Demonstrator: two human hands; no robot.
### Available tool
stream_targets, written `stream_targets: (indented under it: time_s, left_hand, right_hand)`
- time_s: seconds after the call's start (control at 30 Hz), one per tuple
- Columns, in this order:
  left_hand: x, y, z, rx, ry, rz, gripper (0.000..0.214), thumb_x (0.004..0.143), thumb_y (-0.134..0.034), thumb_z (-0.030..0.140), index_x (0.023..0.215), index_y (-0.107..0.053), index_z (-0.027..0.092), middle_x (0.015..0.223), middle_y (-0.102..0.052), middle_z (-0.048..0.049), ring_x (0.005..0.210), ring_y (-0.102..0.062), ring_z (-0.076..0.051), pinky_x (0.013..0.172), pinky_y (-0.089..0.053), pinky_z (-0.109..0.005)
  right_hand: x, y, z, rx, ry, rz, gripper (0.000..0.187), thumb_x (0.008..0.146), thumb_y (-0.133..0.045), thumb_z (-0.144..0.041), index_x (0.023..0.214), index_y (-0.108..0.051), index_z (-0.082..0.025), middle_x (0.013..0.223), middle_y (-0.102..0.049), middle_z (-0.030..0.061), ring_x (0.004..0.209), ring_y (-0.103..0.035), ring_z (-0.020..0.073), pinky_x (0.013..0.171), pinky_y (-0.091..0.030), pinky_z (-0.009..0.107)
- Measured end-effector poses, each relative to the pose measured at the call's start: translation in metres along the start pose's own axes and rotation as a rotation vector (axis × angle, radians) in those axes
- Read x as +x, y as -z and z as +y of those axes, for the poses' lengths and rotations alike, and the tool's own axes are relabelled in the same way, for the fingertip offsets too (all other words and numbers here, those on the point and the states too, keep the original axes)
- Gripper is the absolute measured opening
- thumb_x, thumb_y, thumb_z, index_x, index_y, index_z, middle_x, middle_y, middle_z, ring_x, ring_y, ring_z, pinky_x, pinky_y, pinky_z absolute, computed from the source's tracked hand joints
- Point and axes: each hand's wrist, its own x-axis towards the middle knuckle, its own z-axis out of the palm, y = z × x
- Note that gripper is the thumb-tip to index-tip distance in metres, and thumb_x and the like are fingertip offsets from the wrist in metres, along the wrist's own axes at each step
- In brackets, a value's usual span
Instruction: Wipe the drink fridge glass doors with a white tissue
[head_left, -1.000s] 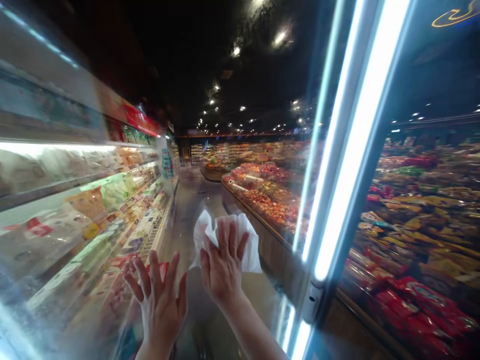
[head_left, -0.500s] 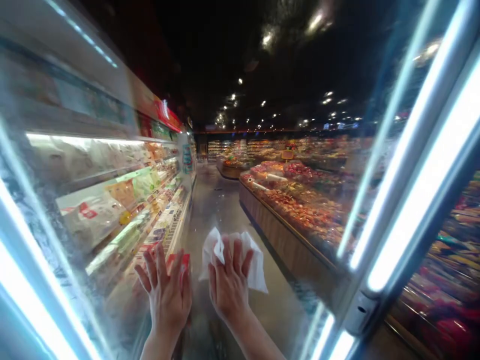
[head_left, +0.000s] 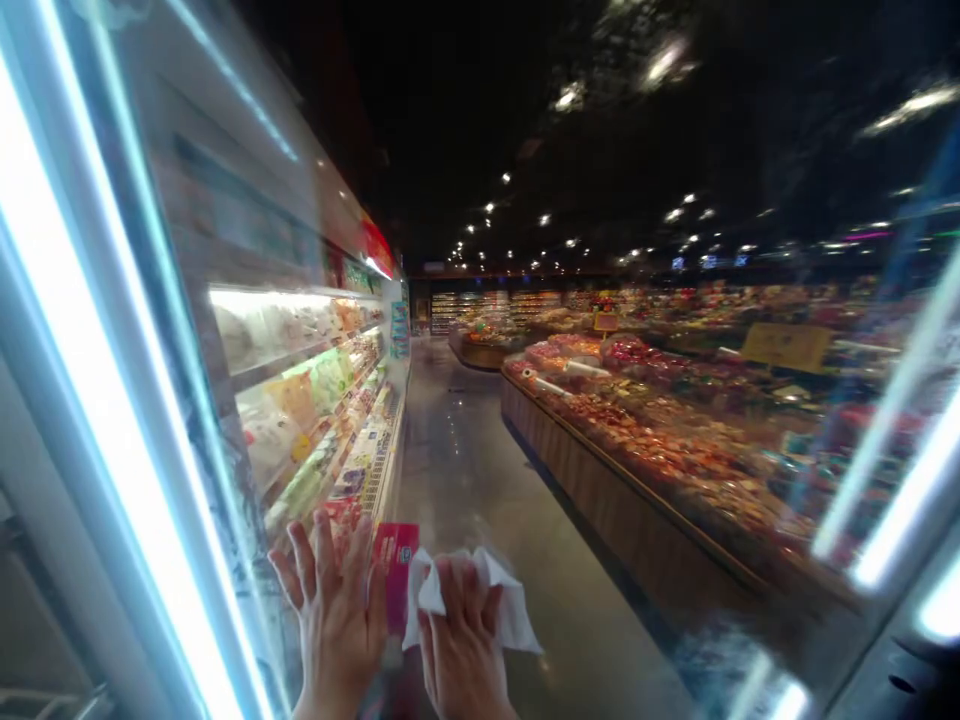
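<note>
My left hand (head_left: 336, 610) is raised with its fingers spread and nothing in it. Its palm faces forward, seemingly against a clear glass pane, though contact is hard to confirm. Beside it, my right hand (head_left: 463, 630) has a thin white wipe (head_left: 516, 608) under its palm and fingers. One corner of the wipe folds up over the fingers, and its edges stick out on both sides. A magenta card or sticker (head_left: 397, 560) shows between the two hands, partly covered by them.
Bright light tubes (head_left: 112, 380) frame the pane on the left, with more at right. Beyond it, refrigerated shelves (head_left: 300, 380) hold packaged goods. An aisle floor (head_left: 450, 460) runs past a long wooden-sided bin (head_left: 592, 480) heaped with small wrapped items.
The view has swung left, bringing the left light tubes further in. My right hand sits lower in the picture with the wipe; my left stays raised with fingers spread.
</note>
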Motion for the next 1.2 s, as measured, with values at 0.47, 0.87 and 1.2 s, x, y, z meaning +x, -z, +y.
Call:
stream_targets:
  time_s: [0.47,0.87,1.2]
  left_hand:
    - [-0.011,-0.003,-0.093,-0.068,-0.026,-0.075,0.091,0.088,-0.058,0.008,0.161,-0.017,0.045,0.176,-0.002,0.0024,0.161,0.002,-0.036,0.130,-0.005,-0.070]
    - [0.012,0.004,-0.083,-0.102,-0.024,-0.047,0.096,0.088,-0.062,0.008,0.161,-0.015,0.048,0.175,0.005,0.0020,0.160,0.007,-0.038,0.128,-0.001,-0.072]
    - [0.017,-0.032,-0.001,-0.168,-0.043,-0.049,0.104,0.085,-0.069,0.011,0.158,-0.009,0.055,0.174,0.013,0.0054,0.155,0.022,-0.042,0.121,0.006,-0.081]
  right_hand:
    - [0.028,-0.062,-0.061,-0.074,-0.092,-0.012,0.032,0.097,-0.051,-0.018,0.122,-0.071,-0.022,0.154,-0.057,0.0033,0.163,-0.005,0.0227,0.133,0.003,0.050]
    - [0.022,-0.060,-0.047,-0.094,-0.083,0.013,0.028,0.094,-0.059,-0.021,0.117,-0.073,-0.027,0.167,-0.039,0.0012,0.162,-0.009,0.0256,0.133,0.001,0.051]
    - [0.020,-0.018,0.046,-0.151,-0.141,0.010,0.035,0.095,-0.057,-0.026,0.129,-0.068,-0.025,0.170,-0.034,0.0052,0.162,-0.011,0.0315,0.130,-0.003,0.061]
